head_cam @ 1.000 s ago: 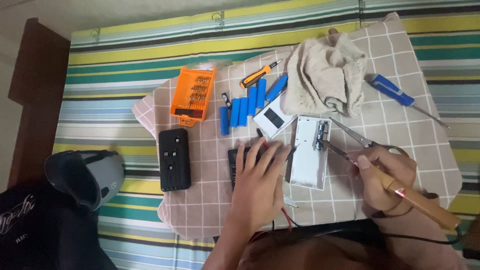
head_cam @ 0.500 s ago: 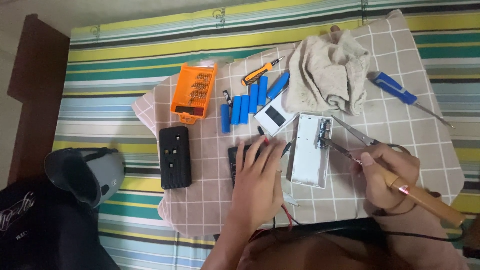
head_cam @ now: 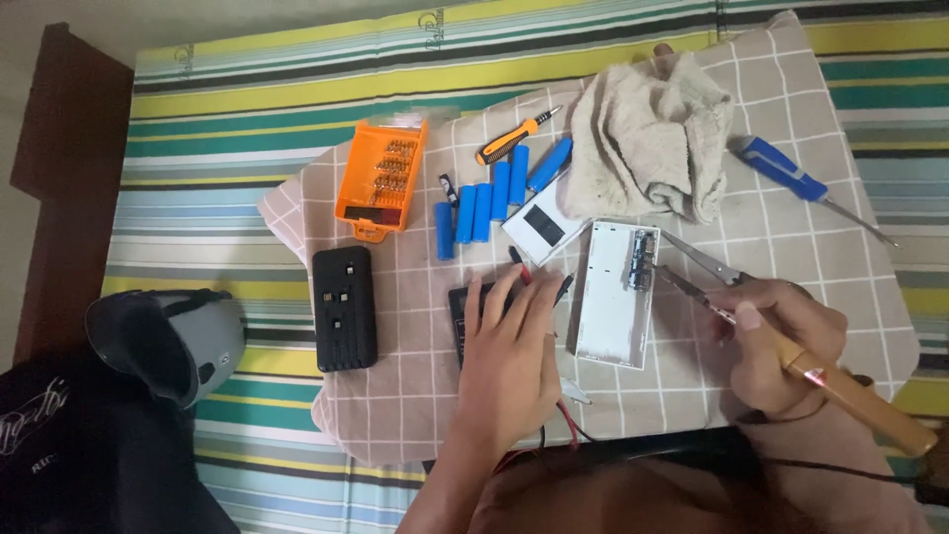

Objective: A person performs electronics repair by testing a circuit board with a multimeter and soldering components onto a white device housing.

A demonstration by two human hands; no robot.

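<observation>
The left hand (head_cam: 509, 361) lies flat, with the fingers stretched out, on a small black device (head_cam: 467, 316) in the middle of the checked cloth (head_cam: 771, 247); it presses on it and does not close around anything. The right hand (head_cam: 776, 341) is closed around the wooden handle of a soldering iron (head_cam: 840, 386), and the metal tip points to the upper end of a white plastic case (head_cam: 613, 294), which lies just beside the black device. Above them are a row of blue batteries (head_cam: 479, 211), an orange box of screwdriver bits (head_cam: 382, 178), a small orange screwdriver (head_cam: 516, 136) and a crumpled beige rag (head_cam: 647, 138). A black power bank (head_cam: 344, 308) lies left of the device, and a blue screwdriver (head_cam: 806, 188) lies far to the right.
</observation>
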